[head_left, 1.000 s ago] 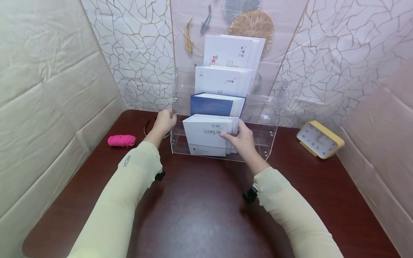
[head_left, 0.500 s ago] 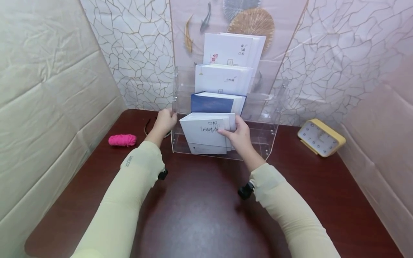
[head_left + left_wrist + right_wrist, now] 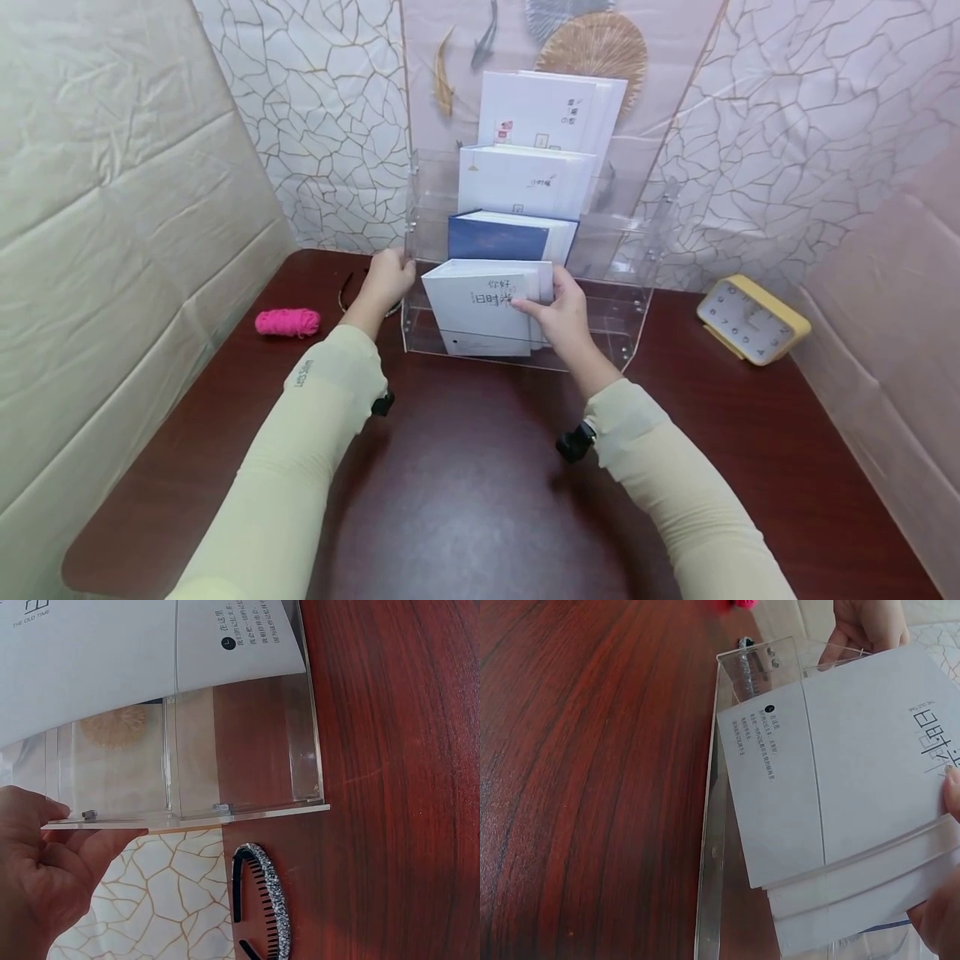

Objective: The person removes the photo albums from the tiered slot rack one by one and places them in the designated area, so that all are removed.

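A clear acrylic rack (image 3: 637, 304) with stepped tiers stands at the back of the table. In its lowest tier is a white book (image 3: 468, 312) with dark lettering, leaning a little to the left. My right hand (image 3: 564, 317) pinches this book by its right edge, thumb on the front cover and fingers behind. My left hand (image 3: 387, 279) grips the rack's left side panel (image 3: 262, 816), thumb on the inner side in the left wrist view. Behind, on the higher tiers, are a blue book (image 3: 498, 237) and two white books, a middle one (image 3: 498, 183) and a top one (image 3: 525, 100).
Left of the rack lie a pink yarn skein (image 3: 288, 322) and a glittery toothed headband (image 3: 274, 900), partly hidden by the left arm in the head view. A yellow alarm clock (image 3: 753, 321) stands at the right. Fabric-covered walls surround the dark wooden table (image 3: 480, 483).
The front white book has tilted to the left and lifted slightly, with my right hand moving along with it. My left hand keeps its grip on the rack.
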Demonstrator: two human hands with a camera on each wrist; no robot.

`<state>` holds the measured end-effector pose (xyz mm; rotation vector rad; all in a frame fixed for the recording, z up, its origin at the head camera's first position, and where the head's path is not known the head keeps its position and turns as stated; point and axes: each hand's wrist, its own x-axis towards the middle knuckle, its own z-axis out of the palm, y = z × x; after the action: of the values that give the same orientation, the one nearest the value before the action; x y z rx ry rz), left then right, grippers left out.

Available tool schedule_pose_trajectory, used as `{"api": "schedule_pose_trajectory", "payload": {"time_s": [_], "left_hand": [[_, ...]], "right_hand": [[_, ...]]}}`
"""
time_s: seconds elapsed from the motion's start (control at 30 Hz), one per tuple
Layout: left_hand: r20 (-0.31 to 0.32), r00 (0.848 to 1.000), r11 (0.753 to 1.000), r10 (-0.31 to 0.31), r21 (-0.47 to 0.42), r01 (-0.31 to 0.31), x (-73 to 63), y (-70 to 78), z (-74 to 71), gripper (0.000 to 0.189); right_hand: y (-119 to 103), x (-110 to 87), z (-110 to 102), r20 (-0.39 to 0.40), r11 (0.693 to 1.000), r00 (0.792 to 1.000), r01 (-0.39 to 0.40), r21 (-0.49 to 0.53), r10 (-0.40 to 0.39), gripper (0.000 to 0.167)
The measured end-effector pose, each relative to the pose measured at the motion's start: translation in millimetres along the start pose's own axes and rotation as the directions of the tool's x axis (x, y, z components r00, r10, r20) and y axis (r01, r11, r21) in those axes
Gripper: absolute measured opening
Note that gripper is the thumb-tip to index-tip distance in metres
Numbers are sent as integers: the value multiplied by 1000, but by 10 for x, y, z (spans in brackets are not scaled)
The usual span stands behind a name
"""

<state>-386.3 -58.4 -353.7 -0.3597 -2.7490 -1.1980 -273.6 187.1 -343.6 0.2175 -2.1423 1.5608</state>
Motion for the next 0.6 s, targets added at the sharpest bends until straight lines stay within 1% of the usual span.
{"api": "schedule_pose_trajectory", "payload": {"time_s": [0.13, 0.27, 0.37, 0.43, 0.6], "left_hand": [[5, 1000, 1000, -7, 4, 7, 9, -8, 2, 27], [7, 1000, 1000, -22, -2, 22, 24, 15, -13, 26], [5, 999, 999, -33, -7, 33, 22, 19, -22, 27], [7, 999, 999, -40, -6, 40, 17, 18, -23, 28], [21, 999, 999, -36, -11, 36, 5, 7, -3, 28]], "right_hand": [[11, 30, -21, -9, 999, 1000, -14, 29, 14, 43], [117, 158, -78, -25, 996, 999, -28, 90, 30, 44], [179, 251, -115, -21, 991, 999, -28, 131, 31, 44], [124, 269, -140, -16, 990, 999, -30, 138, 32, 42], [75, 295, -206, -14, 989, 999, -39, 142, 41, 40]]}}
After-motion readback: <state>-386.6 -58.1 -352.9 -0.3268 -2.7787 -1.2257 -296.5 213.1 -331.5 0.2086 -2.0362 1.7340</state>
